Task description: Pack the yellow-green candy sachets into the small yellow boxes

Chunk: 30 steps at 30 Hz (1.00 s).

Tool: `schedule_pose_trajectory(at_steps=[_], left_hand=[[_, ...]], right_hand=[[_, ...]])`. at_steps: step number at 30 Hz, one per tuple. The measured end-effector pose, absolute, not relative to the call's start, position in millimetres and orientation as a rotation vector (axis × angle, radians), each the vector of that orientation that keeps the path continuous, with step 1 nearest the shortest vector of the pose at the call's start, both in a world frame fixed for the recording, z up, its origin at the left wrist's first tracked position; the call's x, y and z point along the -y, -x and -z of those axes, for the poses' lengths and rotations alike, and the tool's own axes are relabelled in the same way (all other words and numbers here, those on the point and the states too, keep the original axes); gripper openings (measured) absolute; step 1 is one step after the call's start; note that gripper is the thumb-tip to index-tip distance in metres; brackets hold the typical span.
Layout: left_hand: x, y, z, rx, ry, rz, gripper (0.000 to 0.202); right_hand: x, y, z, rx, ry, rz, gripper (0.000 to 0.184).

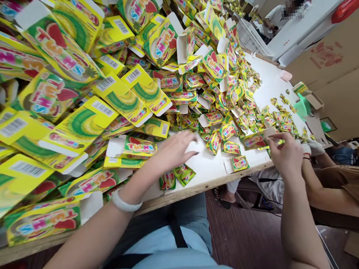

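Note:
My left hand [179, 149], with a pale band on the wrist, reaches over the white tabletop [201, 166]. Its fingers are stretched out and the thumb stands apart, with nothing seen in them. Just below it lie small green wrapped packets [184, 174] at the table's front edge. Farther right, my right hand [286, 154] is closed, thumb and finger pinching the open flap end of a small yellow-green carton [254, 140] printed with fruit. Another small carton [239, 162] with an open flap lies near the edge. To the left, a printed box [139, 146] rests beside my left forearm.
A high heap of yellow-green boxes [134, 88] covers the table's left and back. Loose wrapped packets [280, 115] are scattered at right, near a green plastic object [303, 107]. A co-worker's gloved hand [315, 147] is close by my right hand. A white crate [252, 38] stands behind.

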State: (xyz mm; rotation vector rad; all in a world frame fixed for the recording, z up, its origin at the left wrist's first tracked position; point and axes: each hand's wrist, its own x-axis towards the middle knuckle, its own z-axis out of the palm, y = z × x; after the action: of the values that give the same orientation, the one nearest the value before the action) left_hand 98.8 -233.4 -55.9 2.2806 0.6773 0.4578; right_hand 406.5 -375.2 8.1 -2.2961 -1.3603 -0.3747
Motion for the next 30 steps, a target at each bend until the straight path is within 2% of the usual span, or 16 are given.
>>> schedule_pose_trajectory(at_steps=[2,5,7,12,15,18,24,27,30], left_hand=[[224.9,-86.8,54.4,-0.927,-2.508,-0.175,0.033],[224.4,-79.1,60.7,-1.124,-2.654,0.03,0.037],[227.2,-79.6,67.2,-1.101,-2.645,-0.023,0.027],[224.5,-85.5,76.3,-0.924,-2.499,-0.217,0.016],[220.6,-89.9,73.1,-0.873,-2.484,-0.261,0.012],[220.6,-95.0,65.4,-0.906,-2.393,-0.308,0.008],[215.9,-98.9,57.3,-0.833,-2.035,-0.372,0.016],[208.3,-95.1,61.4,-0.83,-2.13,-0.415,0.025],[206.2,-90.5,67.6,-1.01,-2.371,-0.374,0.025]], right_hand=[[378.5,-418.2,-5.8,1.353,2.399,0.565,0.039],[375.9,-399.0,16.7,1.592,2.359,0.181,0.039],[369.5,-373.1,39.0,1.787,2.249,-0.053,0.037],[354.6,-309.8,75.5,2.018,2.025,-0.027,0.034],[353.4,-278.1,82.0,2.114,1.927,-0.328,0.038],[353.3,-260.5,85.3,2.044,1.931,-0.589,0.028],[351.7,-293.5,75.2,1.821,1.851,-0.834,0.027],[354.8,-317.3,66.4,1.788,1.88,-0.871,0.028],[357.5,-322.9,61.7,1.907,2.009,-0.769,0.023]])
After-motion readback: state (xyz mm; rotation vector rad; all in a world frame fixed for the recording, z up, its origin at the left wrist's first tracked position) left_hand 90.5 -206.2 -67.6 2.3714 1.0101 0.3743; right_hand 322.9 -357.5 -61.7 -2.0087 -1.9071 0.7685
